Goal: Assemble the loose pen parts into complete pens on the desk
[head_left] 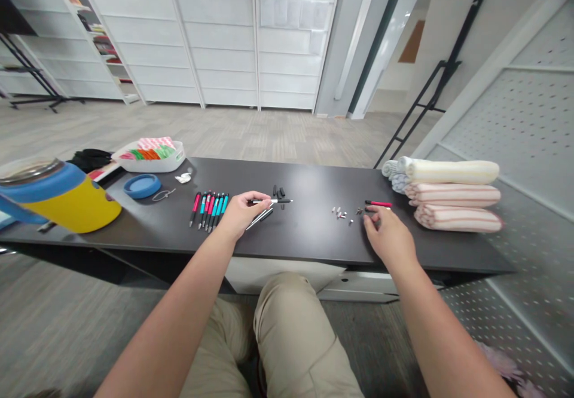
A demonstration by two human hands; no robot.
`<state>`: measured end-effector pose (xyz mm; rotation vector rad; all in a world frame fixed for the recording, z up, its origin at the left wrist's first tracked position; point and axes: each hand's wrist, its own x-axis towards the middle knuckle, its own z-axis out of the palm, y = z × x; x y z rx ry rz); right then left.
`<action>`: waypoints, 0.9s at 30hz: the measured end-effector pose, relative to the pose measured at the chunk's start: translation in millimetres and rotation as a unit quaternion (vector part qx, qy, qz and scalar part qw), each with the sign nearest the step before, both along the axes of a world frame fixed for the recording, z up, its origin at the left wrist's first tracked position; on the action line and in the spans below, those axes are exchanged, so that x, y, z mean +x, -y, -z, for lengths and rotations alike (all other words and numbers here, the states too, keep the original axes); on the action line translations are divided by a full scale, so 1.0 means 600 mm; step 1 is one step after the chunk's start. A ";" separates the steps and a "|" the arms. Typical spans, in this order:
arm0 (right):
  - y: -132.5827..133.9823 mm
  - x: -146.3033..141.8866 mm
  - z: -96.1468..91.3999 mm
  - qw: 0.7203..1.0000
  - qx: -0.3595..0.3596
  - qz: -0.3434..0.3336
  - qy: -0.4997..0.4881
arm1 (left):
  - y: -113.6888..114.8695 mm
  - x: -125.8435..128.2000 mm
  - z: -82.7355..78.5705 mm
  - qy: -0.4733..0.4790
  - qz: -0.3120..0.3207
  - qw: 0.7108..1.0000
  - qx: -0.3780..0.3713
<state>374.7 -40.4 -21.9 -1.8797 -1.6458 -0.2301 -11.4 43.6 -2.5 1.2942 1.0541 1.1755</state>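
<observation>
My left hand (244, 210) rests on the dark table (305, 230) and pinches a thin pen refill (274, 201) that points right; two more slim pen parts (260, 217) lie under its fingers. Left of it lies a row of several assembled red and teal pens (208, 209). A few black pen caps (278, 192) sit just beyond the refill. My right hand (388, 235) lies on the table with fingers curled, its fingertips touching small parts beside a red pen barrel (379, 204). Several tiny metal springs and tips (343, 213) are scattered between the hands.
A stack of rolled striped towels (451, 195) fills the table's right end. At the left stand a yellow and blue jug (63, 198), a blue lid (142, 185), a white tray of coloured items (150, 154) and black cloth (92, 158). My knees are under the table's front edge.
</observation>
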 end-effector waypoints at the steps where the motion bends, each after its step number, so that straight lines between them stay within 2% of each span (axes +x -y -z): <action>1: -0.001 0.008 0.004 1.000 -0.007 -0.002 0.004 | 0.000 0.000 0.000 -0.001 -0.001 1.000 0.000; 7: -0.016 0.011 0.014 0.999 -0.027 -0.008 0.026 | 0.001 -0.001 -0.001 -0.007 -0.007 1.000 0.006; 27: -0.038 0.015 0.011 0.997 -0.068 0.001 0.037 | -0.002 -0.002 0.002 0.000 0.000 1.000 0.008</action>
